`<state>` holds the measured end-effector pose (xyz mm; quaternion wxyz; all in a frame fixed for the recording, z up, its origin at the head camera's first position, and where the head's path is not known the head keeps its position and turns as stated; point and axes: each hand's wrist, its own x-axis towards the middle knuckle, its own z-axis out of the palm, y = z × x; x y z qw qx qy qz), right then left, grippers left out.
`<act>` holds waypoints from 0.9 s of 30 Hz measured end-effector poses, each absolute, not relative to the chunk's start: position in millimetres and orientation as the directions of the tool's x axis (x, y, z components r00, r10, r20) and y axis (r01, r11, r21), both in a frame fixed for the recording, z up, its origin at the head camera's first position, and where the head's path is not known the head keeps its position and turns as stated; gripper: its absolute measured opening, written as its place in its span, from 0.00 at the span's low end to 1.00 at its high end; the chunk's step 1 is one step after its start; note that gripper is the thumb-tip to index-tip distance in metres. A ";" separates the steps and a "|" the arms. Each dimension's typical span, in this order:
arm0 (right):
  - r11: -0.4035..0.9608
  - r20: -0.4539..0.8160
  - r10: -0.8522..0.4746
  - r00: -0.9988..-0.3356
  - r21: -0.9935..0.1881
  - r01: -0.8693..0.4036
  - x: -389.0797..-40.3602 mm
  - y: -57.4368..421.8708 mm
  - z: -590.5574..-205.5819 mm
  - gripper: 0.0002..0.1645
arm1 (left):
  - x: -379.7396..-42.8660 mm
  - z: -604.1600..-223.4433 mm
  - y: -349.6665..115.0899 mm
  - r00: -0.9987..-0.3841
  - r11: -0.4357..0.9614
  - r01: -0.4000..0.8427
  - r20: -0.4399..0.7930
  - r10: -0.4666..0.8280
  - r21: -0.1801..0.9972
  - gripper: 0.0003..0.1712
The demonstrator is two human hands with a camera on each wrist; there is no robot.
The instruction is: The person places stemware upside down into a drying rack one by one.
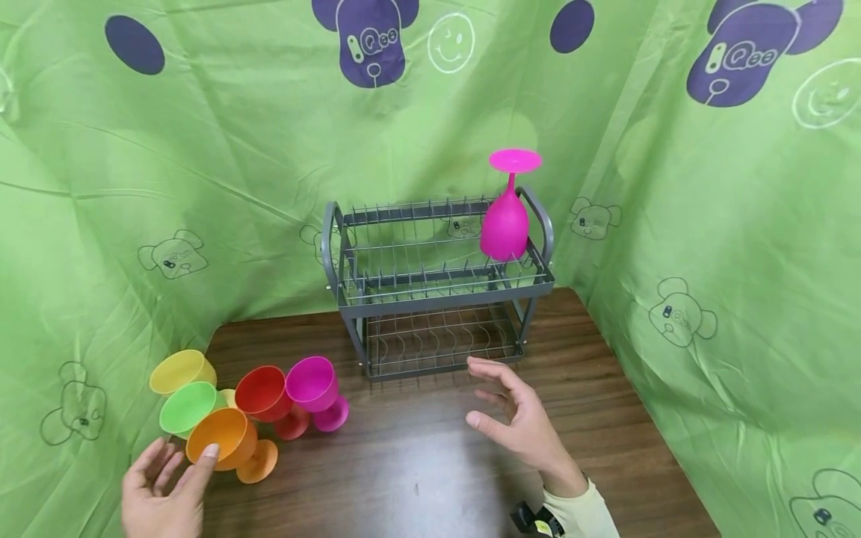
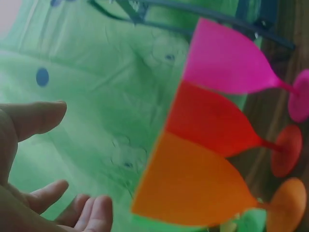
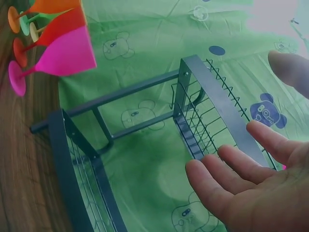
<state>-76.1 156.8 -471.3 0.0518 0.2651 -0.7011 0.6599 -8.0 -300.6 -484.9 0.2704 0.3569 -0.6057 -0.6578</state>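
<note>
Five plastic goblets stand upright at the table's left: yellow point(image 1: 183, 371), green point(image 1: 191, 409), orange point(image 1: 225, 441), red point(image 1: 264, 394) and pink point(image 1: 312, 382). My left hand point(image 1: 164, 495) is nearest the orange goblet, its thumb overlapping the rim in the head view. The left wrist view shows its fingers point(image 2: 99, 212) apart from that orange goblet point(image 2: 188, 183), holding nothing. In front of the grey two-tier dish rack point(image 1: 444, 299), my right hand point(image 1: 521, 426) hovers over the table, fingers loosely bent around nothing. Another pink goblet point(image 1: 504, 224) sits upside down on the rack's upper tier, at its right end.
The rack stands at the back of the brown wooden table point(image 1: 417, 463), its lower tier point(image 1: 444, 340) close to the tabletop. Green patterned cloth point(image 1: 235, 149) encloses the table at the back and both sides. A black strap point(image 1: 538, 519) circles the right wrist.
</note>
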 end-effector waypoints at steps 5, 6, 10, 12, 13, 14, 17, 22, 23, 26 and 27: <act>-0.026 0.425 -0.302 -0.853 -0.898 -0.439 -74.2 153.0 -472.6 0.37 | -10.8 -506.4 -311.8 -0.527 -0.145 -0.074 -0.162 -0.835 0.987 0.44; -0.028 0.425 -0.303 -0.853 -0.899 -0.438 -73.7 152.7 -472.7 0.36 | -11.8 -511.3 -313.5 -0.523 -0.150 -0.076 -0.167 -0.836 0.986 0.46; -0.032 0.427 -0.302 -0.852 -0.898 -0.439 -72.1 152.5 -473.3 0.34 | -15.5 -528.4 -316.2 -0.529 -0.185 -0.082 -0.200 -0.825 0.979 0.48; -0.039 0.428 -0.297 -0.854 -0.899 -0.437 -71.2 152.2 -473.9 0.33 | -16.9 -534.2 -315.5 -0.528 -0.198 -0.073 -0.206 -0.824 0.978 0.48; -0.041 0.426 -0.297 -0.855 -0.900 -0.434 -71.3 151.8 -473.5 0.32 | -17.6 -537.4 -315.3 -0.527 -0.208 -0.061 -0.208 -0.824 0.976 0.48; -0.043 0.423 -0.299 -0.855 -0.901 -0.431 -71.4 151.2 -473.2 0.32 | -18.3 -540.5 -315.2 -0.525 -0.213 -0.048 -0.206 -0.826 0.976 0.48; -0.053 0.418 -0.310 -0.854 -0.904 -0.424 -71.4 149.2 -473.3 0.31 | -19.9 -548.5 -315.6 -0.523 -0.227 0.010 -0.189 -0.831 0.974 0.49; -0.053 0.418 -0.298 -0.858 -0.905 -0.422 -70.7 146.6 -473.5 0.29 | -24.5 -559.6 -311.7 -0.554 -0.235 0.119 -0.132 -0.822 0.965 0.51; -0.051 0.417 -0.292 -0.861 -0.905 -0.422 -70.8 146.0 -473.4 0.28 | -25.4 -561.5 -310.3 -0.559 -0.229 0.132 -0.119 -0.821 0.964 0.52; -0.048 0.415 -0.288 -0.863 -0.906 -0.420 -71.0 143.2 -473.1 0.28 | -27.9 -567.7 -306.4 -0.567 -0.202 0.182 -0.065 -0.821 0.962 0.53; -0.048 0.414 -0.291 -0.863 -0.907 -0.419 -70.9 142.1 -473.1 0.27 | -28.3 -569.6 -305.5 -0.569 -0.189 0.196 -0.045 -0.821 0.962 0.53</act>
